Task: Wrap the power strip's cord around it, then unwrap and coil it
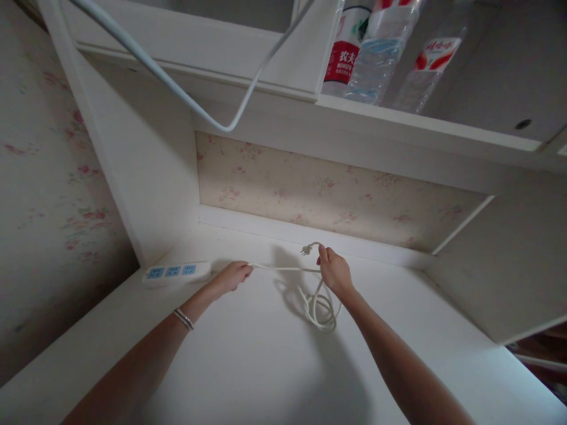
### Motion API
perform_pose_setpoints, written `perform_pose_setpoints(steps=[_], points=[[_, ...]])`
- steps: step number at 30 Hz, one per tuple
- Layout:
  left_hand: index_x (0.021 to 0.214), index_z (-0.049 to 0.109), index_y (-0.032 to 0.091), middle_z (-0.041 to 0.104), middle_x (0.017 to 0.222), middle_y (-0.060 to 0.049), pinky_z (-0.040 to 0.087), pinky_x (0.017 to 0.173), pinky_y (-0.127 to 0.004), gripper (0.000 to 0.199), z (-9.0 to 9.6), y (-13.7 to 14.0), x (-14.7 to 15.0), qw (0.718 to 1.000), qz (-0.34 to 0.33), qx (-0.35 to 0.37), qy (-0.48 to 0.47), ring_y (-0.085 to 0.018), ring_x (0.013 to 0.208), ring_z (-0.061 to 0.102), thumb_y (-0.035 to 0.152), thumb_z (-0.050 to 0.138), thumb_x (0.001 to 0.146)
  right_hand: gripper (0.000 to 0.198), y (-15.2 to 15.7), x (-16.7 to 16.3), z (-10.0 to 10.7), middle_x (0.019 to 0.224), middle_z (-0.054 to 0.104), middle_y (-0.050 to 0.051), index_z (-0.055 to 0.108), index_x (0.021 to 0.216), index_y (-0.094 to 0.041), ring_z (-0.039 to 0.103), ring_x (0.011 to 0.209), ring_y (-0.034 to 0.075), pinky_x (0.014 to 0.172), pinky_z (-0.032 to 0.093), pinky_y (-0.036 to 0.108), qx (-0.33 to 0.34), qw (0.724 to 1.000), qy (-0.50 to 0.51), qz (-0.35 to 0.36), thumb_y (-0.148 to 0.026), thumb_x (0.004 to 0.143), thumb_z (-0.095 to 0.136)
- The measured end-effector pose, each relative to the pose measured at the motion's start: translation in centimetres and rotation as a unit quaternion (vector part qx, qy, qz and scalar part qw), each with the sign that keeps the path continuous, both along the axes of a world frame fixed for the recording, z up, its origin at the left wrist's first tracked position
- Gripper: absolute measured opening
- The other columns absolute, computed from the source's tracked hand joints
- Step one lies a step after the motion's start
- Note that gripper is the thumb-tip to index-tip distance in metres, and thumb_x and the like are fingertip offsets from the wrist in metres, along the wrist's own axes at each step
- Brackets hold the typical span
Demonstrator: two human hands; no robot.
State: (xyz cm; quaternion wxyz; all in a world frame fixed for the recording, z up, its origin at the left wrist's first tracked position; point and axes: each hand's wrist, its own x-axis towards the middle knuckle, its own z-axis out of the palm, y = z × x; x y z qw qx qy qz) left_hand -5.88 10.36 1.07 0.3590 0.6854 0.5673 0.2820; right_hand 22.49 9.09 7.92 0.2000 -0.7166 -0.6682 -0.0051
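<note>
Currently gripping thin cream cord [286, 269] in closed left hand [238, 276] and closed right hand [335, 271], above white desktop [234, 360] near oblong white blue-socketed power strip [202, 271], perhaps risking tangles by tugging hard

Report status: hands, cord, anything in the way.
Left hand pinching cord, nearly straight between hands. Right hand gripping cord, loops below, plug unplugged. Power strip beside left hand. Pale bent rod crosses view above hands.

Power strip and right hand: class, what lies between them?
The left hand and a stretch of pale cord, as the head view shows.
</note>
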Motion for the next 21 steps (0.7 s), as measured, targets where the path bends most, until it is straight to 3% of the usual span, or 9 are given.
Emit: perform_pose_setpoints(steps=[3, 6, 11, 13, 17, 21], points=[[0.081, 0.056, 0.019, 0.055, 0.064, 0.001, 0.030, 0.047, -0.022, 0.035, 0.3, -1.6, 1.7, 0.998, 0.008, -0.014, -0.066, -0.011, 0.049, 0.043, 0.050, 0.040, 0.083, 0.056, -0.4, -2.5, 0.4, 0.087, 0.067, 0.010, 0.059, 0.086, -0.018, 0.061, 0.083, 0.019, 0.074, 0.038, 0.029, 0.019, 0.999, 0.008, 0.040, -0.044, 0.097, 0.010], [0.087, 0.059, 0.019, 0.058, 0.071, -0.002, 0.033, 0.051, -0.023, 0.046, 0.5, -3.1, 3.4, 0.994, 0.012, -0.018, -0.107, -0.013, 0.059, 0.048, 0.058, 0.034, 0.084, 0.056, -1.3, -6.0, 0.3, 0.090, 0.067, 0.012, 0.057, 0.094, -0.018, 0.063, 0.082, 0.021, 0.070, 0.039, 0.030, -0.011, 0.999, 0.024, 0.044, -0.046, 0.097, 0.009], [0.061, 0.056, 0.018, 0.044, 0.045, 0.002, 0.023, 0.041, -0.024, 0.064, 0.6, -5.3, 4.7, 0.978, 0.016, -0.110, -0.176, -0.010, 0.038, 0.035, 0.072, 0.028, 0.080, 0.044, -2.9, -11.1, -1.3, 0.094, 0.065, 0.013, 0.054, 0.103, -0.017, 0.064, 0.082, 0.023, 0.068, 0.042, 0.032, -0.075, 0.991, -0.028, 0.110, -0.042, 0.097, 0.018], [0.053, 0.049, 0.018, 0.042, 0.043, 0.002, 0.019, 0.038, -0.024, 0.064, 0.6, -6.0, 4.6, 0.970, 0.012, -0.138, -0.202, -0.008, 0.035, 0.032, 0.073, 0.029, 0.078, 0.039, -3.5, -12.2, -2.3, 0.096, 0.064, 0.012, 0.054, 0.102, -0.017, 0.063, 0.084, 0.022, 0.069, 0.042, 0.031, -0.084, 0.987, -0.044, 0.130, -0.039, 0.097, 0.022], [0.064, 0.050, 0.018, 0.047, 0.055, 0.004, 0.013, 0.034, -0.021, 0.055, 0.5, -6.6, 4.1, 0.937, 0.029, -0.169, -0.306, -0.005, 0.034, 0.028, 0.069, 0.035, 0.079, 0.041, -4.8, -13.3, -4.0, 0.097, 0.063, 0.009, 0.054, 0.103, -0.019, 0.062, 0.080, 0.019, 0.069, 0.043, 0.030, -0.068, 0.988, -0.023, 0.137, -0.035, 0.098, 0.017], [0.066, 0.049, 0.019, 0.039, 0.047, 0.006, 0.015, 0.033, -0.020, 0.054, 0.1, -6.5, 4.1, 0.936, 0.070, -0.177, -0.295, -0.007, 0.034, 0.031, 0.072, 0.039, 0.075, 0.034, -5.6, -13.1, -4.9, 0.102, 0.061, 0.008, 0.056, 0.104, -0.020, 0.058, 0.094, 0.020, 0.078, 0.044, 0.032, -0.026, 0.970, -0.017, 0.240, -0.030, 0.098, 0.024]])
